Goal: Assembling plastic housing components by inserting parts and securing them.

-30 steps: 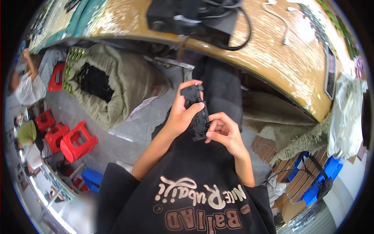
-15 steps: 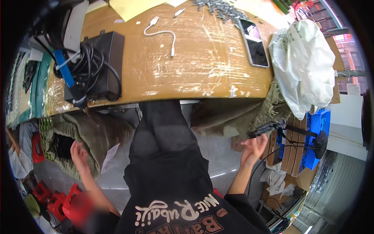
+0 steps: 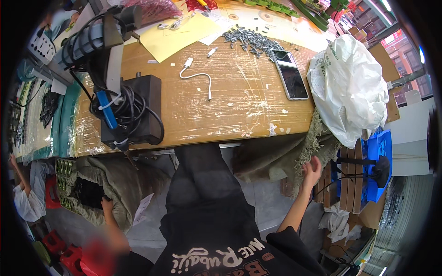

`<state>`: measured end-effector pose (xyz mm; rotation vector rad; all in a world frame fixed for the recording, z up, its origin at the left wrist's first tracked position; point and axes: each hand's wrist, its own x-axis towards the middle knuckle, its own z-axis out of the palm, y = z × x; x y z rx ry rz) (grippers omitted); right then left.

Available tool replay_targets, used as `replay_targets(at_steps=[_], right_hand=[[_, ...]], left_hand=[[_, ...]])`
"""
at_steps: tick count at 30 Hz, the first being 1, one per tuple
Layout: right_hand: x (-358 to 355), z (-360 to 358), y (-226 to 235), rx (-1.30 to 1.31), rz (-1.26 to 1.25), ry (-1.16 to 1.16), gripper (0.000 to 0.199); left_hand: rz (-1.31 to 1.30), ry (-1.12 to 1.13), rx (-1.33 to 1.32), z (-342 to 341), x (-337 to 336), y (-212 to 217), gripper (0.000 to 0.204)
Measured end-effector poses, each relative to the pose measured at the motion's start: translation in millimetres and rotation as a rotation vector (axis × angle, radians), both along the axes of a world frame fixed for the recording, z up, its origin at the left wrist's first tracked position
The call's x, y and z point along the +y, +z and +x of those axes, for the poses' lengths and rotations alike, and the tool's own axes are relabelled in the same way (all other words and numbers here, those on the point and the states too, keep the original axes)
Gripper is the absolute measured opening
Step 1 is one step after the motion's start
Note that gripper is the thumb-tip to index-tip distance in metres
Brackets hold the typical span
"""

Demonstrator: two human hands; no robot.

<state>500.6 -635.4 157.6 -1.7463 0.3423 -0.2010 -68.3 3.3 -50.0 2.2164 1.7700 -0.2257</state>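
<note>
My left hand (image 3: 107, 204) reaches to the mouth of a sack (image 3: 133, 184) on the left. Black pieces (image 3: 90, 192) fill that opening, and the fingers go in among them, so their grip is hidden. On the other side my right hand (image 3: 312, 170) is raised with its fingers loosely apart and nothing visible in it. It is beside the frayed edge of a second brownish sack (image 3: 262, 161), below the table front.
The taped table (image 3: 184, 124) carries a phone (image 3: 291, 76), a white cable (image 3: 200, 75), small grey parts (image 3: 255, 41) and a black box (image 3: 142, 96) with coiled cords. A white plastic bag (image 3: 352, 87) sits at the right corner. Blue crates (image 3: 380, 147) stand below it.
My left hand has moved into the sack's mouth. The black piece by my right fingertips no longer shows there, and that hand has moved slightly right. The view has shifted, showing more of the table.
</note>
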Motion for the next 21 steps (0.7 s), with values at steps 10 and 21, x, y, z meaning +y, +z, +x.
replay_targets(at_steps=[10,21], right_hand=[[182.4,34.1,118.4,-0.648,-0.455,0.447,0.025],[287.5,161.5,106.9,-0.536,-0.837,0.611,0.018]], left_hand=[[-0.076,0.21,0.337,57.0,-30.1,36.2,0.069],[0.381,0.167,0.015,70.6,-64.3,105.2,0.033]])
